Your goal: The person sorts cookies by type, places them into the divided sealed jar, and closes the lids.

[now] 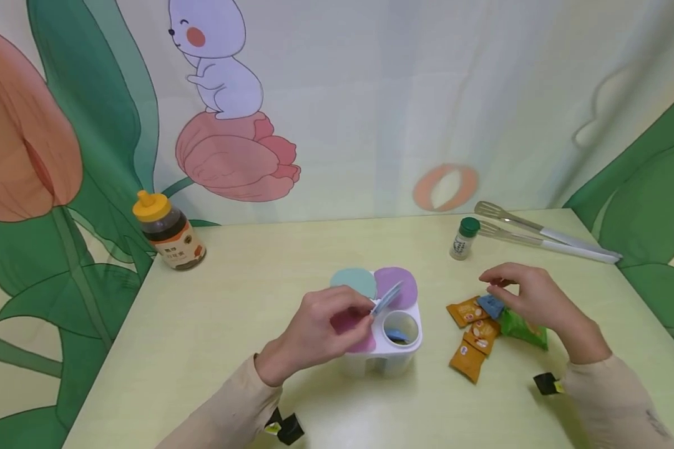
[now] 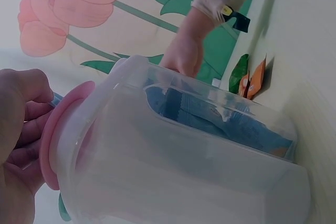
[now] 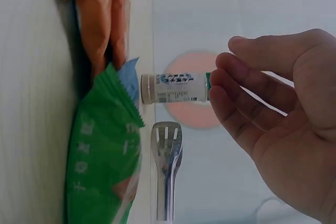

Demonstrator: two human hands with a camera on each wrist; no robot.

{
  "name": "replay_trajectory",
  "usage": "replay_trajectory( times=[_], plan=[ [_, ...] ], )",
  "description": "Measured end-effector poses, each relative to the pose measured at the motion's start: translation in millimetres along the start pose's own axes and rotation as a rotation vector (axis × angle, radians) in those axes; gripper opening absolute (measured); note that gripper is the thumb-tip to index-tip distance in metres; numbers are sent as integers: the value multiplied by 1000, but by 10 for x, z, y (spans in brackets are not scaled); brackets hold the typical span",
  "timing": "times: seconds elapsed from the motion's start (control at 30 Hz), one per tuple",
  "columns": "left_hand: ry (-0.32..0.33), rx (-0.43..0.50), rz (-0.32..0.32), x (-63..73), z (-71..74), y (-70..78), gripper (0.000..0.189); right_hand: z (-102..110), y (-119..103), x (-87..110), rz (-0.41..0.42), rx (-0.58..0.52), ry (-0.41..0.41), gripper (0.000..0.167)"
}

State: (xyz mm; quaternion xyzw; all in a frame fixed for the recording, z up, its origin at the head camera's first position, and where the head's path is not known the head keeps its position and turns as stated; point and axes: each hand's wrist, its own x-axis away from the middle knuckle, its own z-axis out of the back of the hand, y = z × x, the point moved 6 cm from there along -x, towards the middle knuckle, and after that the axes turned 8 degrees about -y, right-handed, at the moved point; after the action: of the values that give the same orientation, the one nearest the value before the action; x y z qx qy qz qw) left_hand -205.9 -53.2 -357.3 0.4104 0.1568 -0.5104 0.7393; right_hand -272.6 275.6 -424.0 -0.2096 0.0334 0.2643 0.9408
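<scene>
My left hand [image 1: 328, 321] pinches a small blue packet [image 1: 389, 298] by its edge, above a white storage box [image 1: 419, 312] with round teal, purple and pink lids. One round opening of the box has no lid, and blue packets [image 2: 202, 114] show inside through the clear wall in the left wrist view. My right hand [image 1: 536, 296] hovers over a pile of snack packets, its fingers bent loosely with nothing between them. In that pile lie several orange packets [image 1: 482, 335], a blue packet [image 1: 491, 305] and a green packet [image 1: 522, 329].
A green-capped shaker bottle [image 1: 463, 239] stands behind the packets. Metal tongs [image 1: 545, 237] with white handles lie at the back right. At the back left is a honey bottle [image 1: 171, 234] with a yellow cap. A printed curtain [image 1: 337, 125] hangs behind the table.
</scene>
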Motion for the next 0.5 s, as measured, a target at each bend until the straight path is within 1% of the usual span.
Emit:
replay_trajectory(
  times=[0.23, 0.33, 0.5],
  plan=[
    [11, 6, -9, 5, 13, 4, 14, -103, 178, 15, -98, -47, -132, 28],
    [14, 5, -11, 10, -1, 10, 14, -148, 220, 48, -112, -46, -160, 29],
    [11, -2, -9, 9, -3, 9, 14, -200, 245, 69, -118, -56, -184, 29]
  ],
)
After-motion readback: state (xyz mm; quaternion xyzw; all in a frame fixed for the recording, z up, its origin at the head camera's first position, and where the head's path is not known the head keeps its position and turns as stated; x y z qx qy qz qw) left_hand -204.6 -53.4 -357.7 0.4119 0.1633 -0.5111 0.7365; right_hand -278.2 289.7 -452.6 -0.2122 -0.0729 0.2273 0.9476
